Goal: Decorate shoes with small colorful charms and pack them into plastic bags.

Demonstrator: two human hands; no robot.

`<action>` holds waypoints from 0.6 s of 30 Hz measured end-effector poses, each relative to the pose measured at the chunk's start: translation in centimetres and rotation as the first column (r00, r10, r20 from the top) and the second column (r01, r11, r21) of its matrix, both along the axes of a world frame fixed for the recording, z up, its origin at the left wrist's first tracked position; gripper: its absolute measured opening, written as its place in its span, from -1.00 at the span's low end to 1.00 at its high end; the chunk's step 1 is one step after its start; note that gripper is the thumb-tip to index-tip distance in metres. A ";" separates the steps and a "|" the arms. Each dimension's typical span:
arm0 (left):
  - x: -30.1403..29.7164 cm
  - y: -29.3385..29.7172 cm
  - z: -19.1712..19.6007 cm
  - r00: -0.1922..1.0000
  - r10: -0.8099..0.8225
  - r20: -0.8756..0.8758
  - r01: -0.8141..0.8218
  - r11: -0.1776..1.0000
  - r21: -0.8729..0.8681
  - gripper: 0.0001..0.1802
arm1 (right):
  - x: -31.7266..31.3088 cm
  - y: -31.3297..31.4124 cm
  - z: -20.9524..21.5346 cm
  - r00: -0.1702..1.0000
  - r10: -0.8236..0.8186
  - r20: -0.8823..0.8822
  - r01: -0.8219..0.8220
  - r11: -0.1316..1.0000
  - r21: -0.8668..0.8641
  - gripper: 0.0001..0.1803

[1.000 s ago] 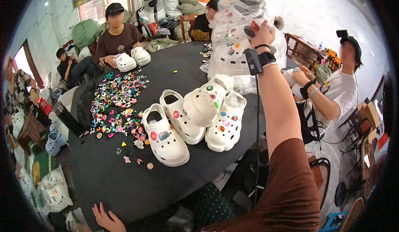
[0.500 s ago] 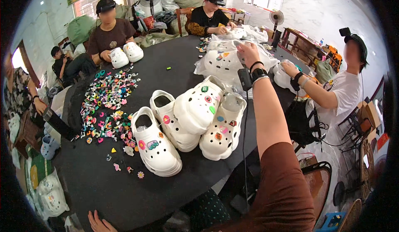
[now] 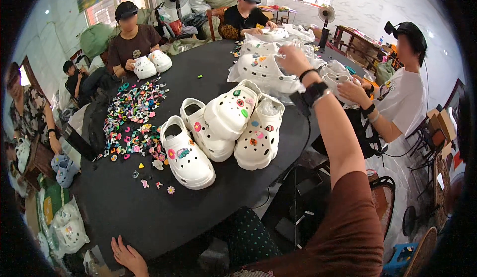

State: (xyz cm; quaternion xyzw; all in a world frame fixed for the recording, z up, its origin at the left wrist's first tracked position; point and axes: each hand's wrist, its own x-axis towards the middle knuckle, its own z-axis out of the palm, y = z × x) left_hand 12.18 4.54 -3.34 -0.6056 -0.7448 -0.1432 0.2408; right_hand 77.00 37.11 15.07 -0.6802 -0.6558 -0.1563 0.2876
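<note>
My right hand reaches to the far right of the table, its fingers curled at a clear plastic bag with white clogs in it. The exact grip is partly hidden. At the near left table edge, my left hand lies with fingers apart, holding nothing. Between the hands stand white clogs with colourful charms: one at the left, one behind it, one lying tilted on top and one at the right.
A heap of colourful shoe charms covers the table's left side, with a daisy charm near me. A black bottle stands at the left edge. Co-workers sit around the table; one holds white clogs. A cable hangs by my right arm.
My view has shifted a little. The bagged clogs have come slightly nearer with my right hand. At the right, the co-worker's hands have shifted on white clogs. My left hand stays at the edge.
</note>
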 end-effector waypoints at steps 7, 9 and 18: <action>-1.6 1.4 -3.3 0.940 0.284 0.188 -0.231 0.938 -0.257 -0.55 | -7.2 -4.9 -3.4 0.976 0.219 -0.020 -0.180 0.746 -0.641 0.05; -1.2 1.6 -2.7 0.953 0.215 0.215 -0.158 0.954 -0.256 -0.55 | -7.3 -4.8 -3.6 0.981 0.193 -0.022 -0.158 0.729 -0.666 0.10; -1.0 1.1 -2.4 0.943 0.132 0.306 -0.070 0.976 -0.207 -0.57 | -5.7 -3.2 -6.0 0.975 0.220 -0.005 -0.171 0.742 -0.648 -0.04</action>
